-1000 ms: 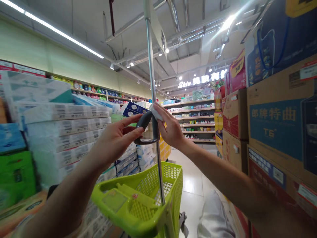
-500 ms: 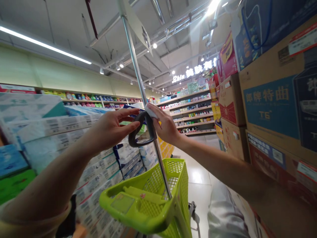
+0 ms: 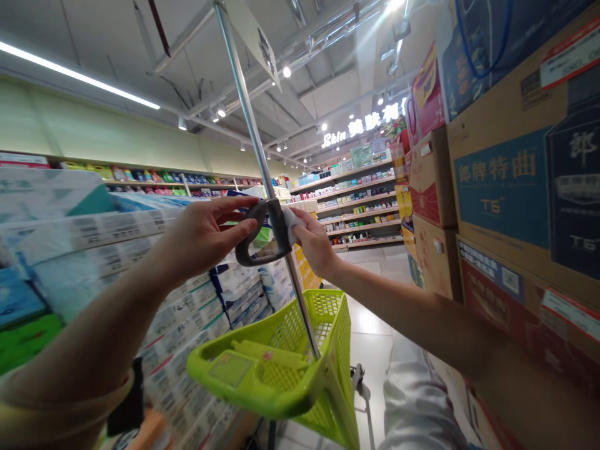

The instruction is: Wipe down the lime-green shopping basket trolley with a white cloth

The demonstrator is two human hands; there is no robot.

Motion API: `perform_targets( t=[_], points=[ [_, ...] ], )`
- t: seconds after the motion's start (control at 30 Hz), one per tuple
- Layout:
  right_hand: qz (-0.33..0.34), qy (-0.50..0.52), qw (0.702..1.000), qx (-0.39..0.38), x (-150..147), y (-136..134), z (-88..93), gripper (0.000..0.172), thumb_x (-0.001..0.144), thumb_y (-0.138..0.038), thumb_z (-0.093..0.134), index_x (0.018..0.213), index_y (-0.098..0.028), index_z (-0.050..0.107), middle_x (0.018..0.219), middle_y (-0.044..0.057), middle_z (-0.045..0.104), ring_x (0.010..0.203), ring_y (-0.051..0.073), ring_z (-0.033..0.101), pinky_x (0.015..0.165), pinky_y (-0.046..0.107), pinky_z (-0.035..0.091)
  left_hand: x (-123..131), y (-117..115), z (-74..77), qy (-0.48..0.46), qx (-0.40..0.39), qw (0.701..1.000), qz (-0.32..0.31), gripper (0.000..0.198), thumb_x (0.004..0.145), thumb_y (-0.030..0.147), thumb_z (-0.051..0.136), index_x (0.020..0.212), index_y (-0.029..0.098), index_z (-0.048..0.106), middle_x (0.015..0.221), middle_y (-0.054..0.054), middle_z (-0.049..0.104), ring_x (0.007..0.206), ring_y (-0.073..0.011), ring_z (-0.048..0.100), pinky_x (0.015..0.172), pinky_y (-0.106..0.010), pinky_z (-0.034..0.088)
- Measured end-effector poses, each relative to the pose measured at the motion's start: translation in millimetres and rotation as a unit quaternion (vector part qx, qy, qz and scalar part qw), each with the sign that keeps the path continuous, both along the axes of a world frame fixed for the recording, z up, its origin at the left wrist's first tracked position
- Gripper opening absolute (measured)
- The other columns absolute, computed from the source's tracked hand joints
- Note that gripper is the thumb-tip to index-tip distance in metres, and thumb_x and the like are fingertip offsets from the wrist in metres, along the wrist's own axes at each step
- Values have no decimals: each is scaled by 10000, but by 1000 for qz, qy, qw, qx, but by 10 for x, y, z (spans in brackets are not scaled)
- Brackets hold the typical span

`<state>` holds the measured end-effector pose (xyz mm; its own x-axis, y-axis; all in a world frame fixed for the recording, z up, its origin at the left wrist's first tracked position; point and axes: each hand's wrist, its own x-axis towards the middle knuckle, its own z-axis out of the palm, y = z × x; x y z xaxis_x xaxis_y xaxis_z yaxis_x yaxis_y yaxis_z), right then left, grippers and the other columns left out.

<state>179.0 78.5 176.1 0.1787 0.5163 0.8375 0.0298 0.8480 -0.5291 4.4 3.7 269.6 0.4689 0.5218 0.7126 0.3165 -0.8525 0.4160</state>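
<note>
A lime-green shopping basket cart stands in the aisle with a tall metal pole rising from it. A dark grey loop handle sits on the pole at chest height. My left hand pinches the left side of the handle between thumb and fingers. My right hand presses a small white cloth against the handle's right side, beside the pole.
Stacked tissue packs line the left. Cardboard liquor boxes tower on the right, close to my right arm. Shelves of goods stand at the far end of the tiled aisle. A placard tops the pole.
My right hand with the cloth has slid from the top of the handle down its right side. My view has shifted, so the handle sits further left.
</note>
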Motion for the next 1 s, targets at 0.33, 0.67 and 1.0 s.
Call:
perform_targets(
  t=[0.33, 0.67, 1.0],
  points=[
    [-139, -77, 969, 187, -36, -311, -102, 415, 919, -187, 441, 1325, -242, 503, 1344, 38, 565, 1254, 159, 520, 1074, 353, 450, 71, 26, -84, -40, 25, 998, -30, 544, 683, 268, 695, 1207, 133, 639, 1012, -91, 730, 788, -169, 689, 783, -369, 582],
    [-217, -308, 877, 298, 218, -482, -297, 417, 910, -74, 412, 1291, -195, 528, 1290, 99, 607, 1252, 156, 532, 1040, 394, 484, 114, 109, -74, -15, 66, 997, -49, 547, 706, 234, 669, 1235, 110, 608, 1171, -128, 681, 890, -186, 685, 852, -402, 575],
    [-254, -181, 920, 239, 381, -193, -270, 428, 896, -100, 438, 1290, -239, 535, 1284, 34, 624, 1184, 144, 589, 1030, 343, 499, 77, 186, -71, -14, 37, 999, -37, 550, 692, 228, 660, 1229, 118, 614, 1169, -117, 686, 889, -194, 694, 790, -363, 588]
  ],
)
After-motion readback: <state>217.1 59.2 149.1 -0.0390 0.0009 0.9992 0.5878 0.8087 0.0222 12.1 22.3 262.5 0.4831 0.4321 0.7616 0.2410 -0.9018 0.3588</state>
